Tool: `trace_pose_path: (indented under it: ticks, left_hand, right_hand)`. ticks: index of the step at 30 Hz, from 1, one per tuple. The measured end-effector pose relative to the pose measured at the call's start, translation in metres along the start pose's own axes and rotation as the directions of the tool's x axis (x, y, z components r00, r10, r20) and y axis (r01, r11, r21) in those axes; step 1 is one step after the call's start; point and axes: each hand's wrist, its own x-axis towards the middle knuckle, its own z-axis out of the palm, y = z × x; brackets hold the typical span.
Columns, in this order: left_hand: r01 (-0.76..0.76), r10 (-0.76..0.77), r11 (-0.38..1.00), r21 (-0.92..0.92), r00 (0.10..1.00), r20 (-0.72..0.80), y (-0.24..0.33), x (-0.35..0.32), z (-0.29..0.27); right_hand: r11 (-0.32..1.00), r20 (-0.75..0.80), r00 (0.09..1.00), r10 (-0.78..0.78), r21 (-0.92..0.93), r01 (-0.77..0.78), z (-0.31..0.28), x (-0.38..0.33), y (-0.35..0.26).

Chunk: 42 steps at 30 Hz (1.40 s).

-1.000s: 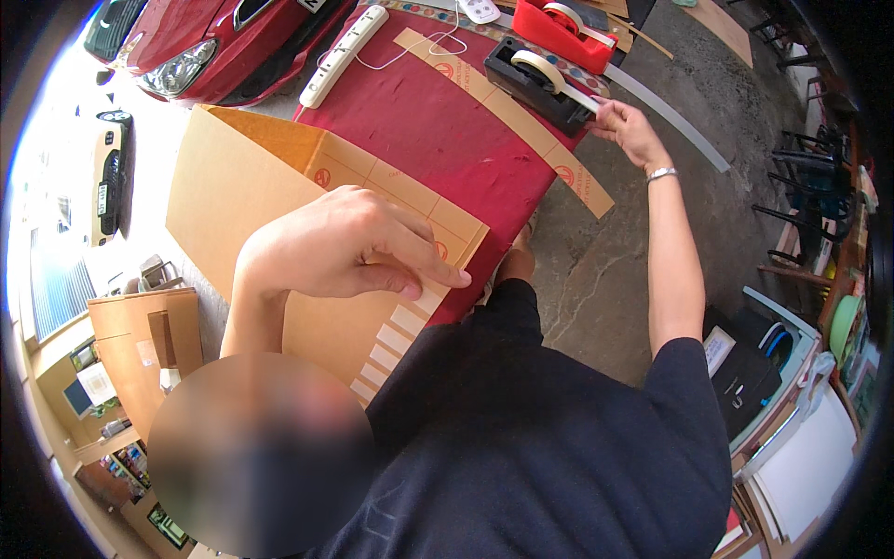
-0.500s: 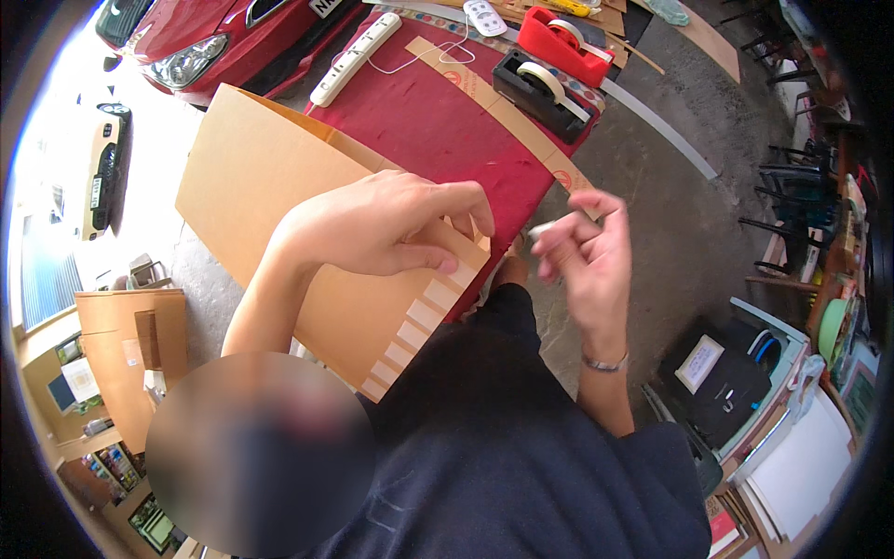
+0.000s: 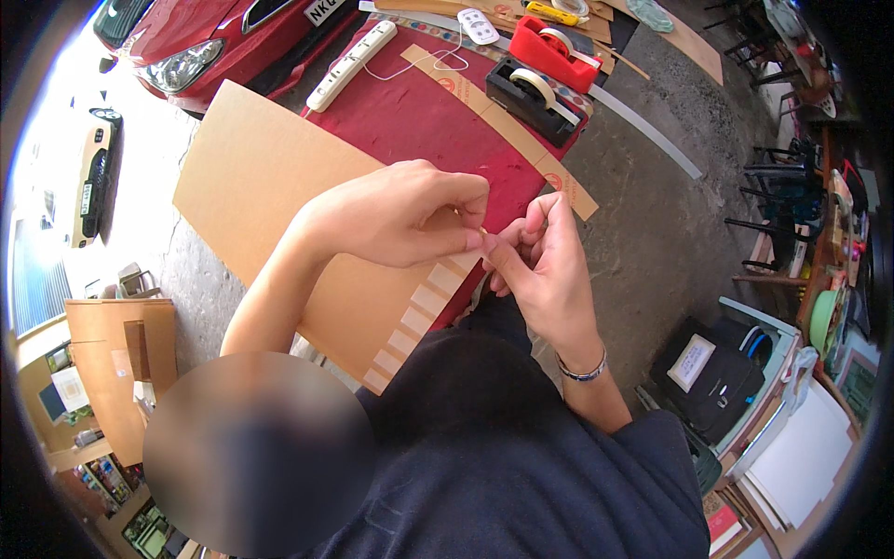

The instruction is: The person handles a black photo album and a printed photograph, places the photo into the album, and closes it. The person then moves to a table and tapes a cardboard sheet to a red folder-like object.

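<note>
A large brown paper sleeve (image 3: 270,154) lies slantwise in front of me, partly over the red-covered table (image 3: 372,116). Several short, pale tape strips (image 3: 411,321) sit in a row along its near right edge. My left hand (image 3: 400,214) reaches across the sleeve, thumb and fingers pinched on its right corner. Right against those fingertips, my right hand (image 3: 543,265) is closed in a pinch at the same corner. The small pale tape piece it carried is mostly hidden between the fingers now.
At the table's far right stand a black tape dispenser (image 3: 531,98) and a red tape dispenser (image 3: 559,51). A white power strip (image 3: 352,67) lies at the far left, with a long cardboard strip (image 3: 494,121) across the table. A red car (image 3: 205,42) is beyond.
My right hand has moved left to the sleeve's right corner and now meets my left fingertips. My left hand keeps its pinch there, and the sleeve's far opening no longer shows.
</note>
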Motion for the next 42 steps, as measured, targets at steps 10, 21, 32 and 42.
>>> trace_pose_path:
  ticks: [10, 21, 32, 42]
  left_hand:
    - [0.059, -0.061, 0.998, -0.03, 0.997, -0.05, -0.003, 0.002, 0.001]
    - [0.024, -0.023, 0.994, 0.103, 1.0, -0.008, -0.005, 0.01, 0.003]
    - [0.094, -0.095, 0.993, 0.071, 0.995, 0.011, 0.0, 0.014, 0.002]
    - [0.136, -0.136, 0.991, 0.007, 0.99, 0.039, 0.001, 0.019, 0.004]
  right_hand:
    - [0.993, -0.016, 0.996, 0.087, -0.082, -0.088, -0.004, -0.006, 0.006]
    - [0.968, 0.101, 0.992, -0.074, 0.247, 0.047, -0.009, -0.001, 0.054]
    - [0.982, 0.054, 0.989, -0.136, 0.143, 0.127, -0.007, 0.003, 0.061]
    - [0.892, 0.147, 0.889, -0.433, -0.074, 0.447, -0.024, 0.025, 0.071]
